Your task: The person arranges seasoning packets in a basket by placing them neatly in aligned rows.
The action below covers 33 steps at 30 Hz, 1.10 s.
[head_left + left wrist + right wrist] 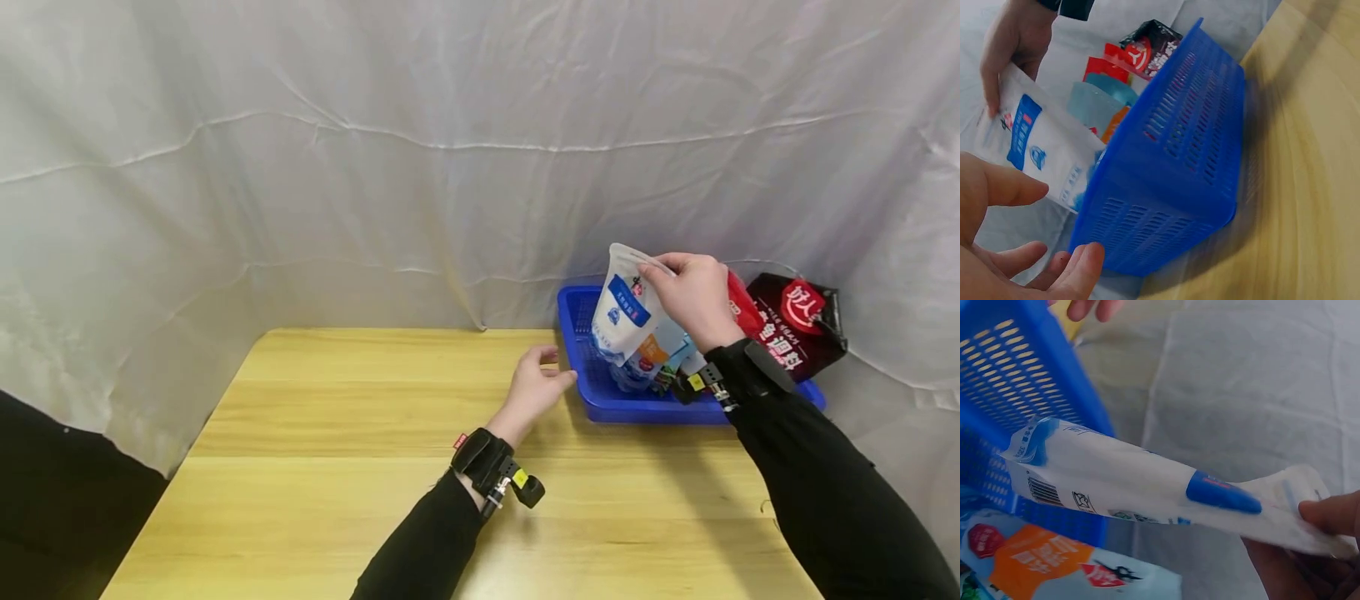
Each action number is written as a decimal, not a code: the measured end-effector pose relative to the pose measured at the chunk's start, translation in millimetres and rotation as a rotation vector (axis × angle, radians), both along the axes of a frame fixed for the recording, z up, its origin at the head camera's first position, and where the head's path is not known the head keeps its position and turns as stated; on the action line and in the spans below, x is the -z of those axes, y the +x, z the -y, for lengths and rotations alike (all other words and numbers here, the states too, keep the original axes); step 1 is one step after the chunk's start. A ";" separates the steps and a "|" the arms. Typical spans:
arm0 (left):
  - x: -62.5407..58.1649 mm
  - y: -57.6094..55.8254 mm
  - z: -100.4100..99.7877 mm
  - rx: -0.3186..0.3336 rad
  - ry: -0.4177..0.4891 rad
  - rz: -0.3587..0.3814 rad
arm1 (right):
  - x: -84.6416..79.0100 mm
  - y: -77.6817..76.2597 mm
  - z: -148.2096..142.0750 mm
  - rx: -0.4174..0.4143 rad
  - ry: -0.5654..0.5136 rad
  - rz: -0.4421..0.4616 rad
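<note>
A white pouch with a blue label (pixel 624 310) is pinched along its top edge by my right hand (pixel 693 296). It hangs tilted, its bottom within the left end of the blue basket (pixel 600 408). The right wrist view shows the barcode side of the white pouch (pixel 1129 481), with thumb and fingers on opposite faces. My left hand (pixel 532 387) is beside the basket's left side, its fingers spread and loosely bent, holding nothing. In the left wrist view the left hand's fingertips (pixel 1088 256) are close to the basket wall; whether they touch it I cannot tell.
Inside the basket are a light blue and orange pouch (pixel 1041 559), a red packet (pixel 742 308) and a black packet with a red emblem (pixel 798 325) leaning at the right end. The wooden table (pixel 337 467) extends left. A pale grey curtain (pixel 412 208) hangs behind.
</note>
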State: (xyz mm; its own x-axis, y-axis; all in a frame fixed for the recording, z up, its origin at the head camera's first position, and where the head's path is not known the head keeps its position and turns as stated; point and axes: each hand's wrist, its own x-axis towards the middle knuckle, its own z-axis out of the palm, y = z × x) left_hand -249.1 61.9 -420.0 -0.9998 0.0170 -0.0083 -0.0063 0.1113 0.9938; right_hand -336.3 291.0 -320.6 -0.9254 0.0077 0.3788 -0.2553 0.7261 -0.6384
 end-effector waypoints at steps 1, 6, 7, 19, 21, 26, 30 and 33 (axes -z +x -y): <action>0.7 -0.1 -1.3 0.008 0.003 0.004 | 8.2 -7.7 -2.9 -0.001 0.007 -0.002; 5.3 1.2 -7.6 0.044 -0.005 0.001 | 7.7 4.4 10.7 -0.041 0.097 -0.022; 6.1 1.8 -8.7 0.048 -0.012 0.002 | 5.1 9.5 15.5 -0.049 0.116 -0.022; 10.6 2.2 -18.2 0.028 0.006 0.041 | 20.2 21.5 31.7 -0.064 0.183 0.109; 11.1 1.6 -19.1 0.019 0.004 0.047 | 23.4 21.6 31.7 -0.066 0.178 0.121; 11.9 1.9 -19.6 0.018 -0.005 0.048 | 27.3 23.7 33.1 -0.061 0.155 0.144; 11.0 3.5 -18.3 0.022 -0.004 0.056 | 29.5 23.7 35.9 -0.049 0.145 0.136; 10.1 5.1 -16.5 0.025 0.005 0.062 | 30.0 24.4 38.3 -0.033 0.145 0.138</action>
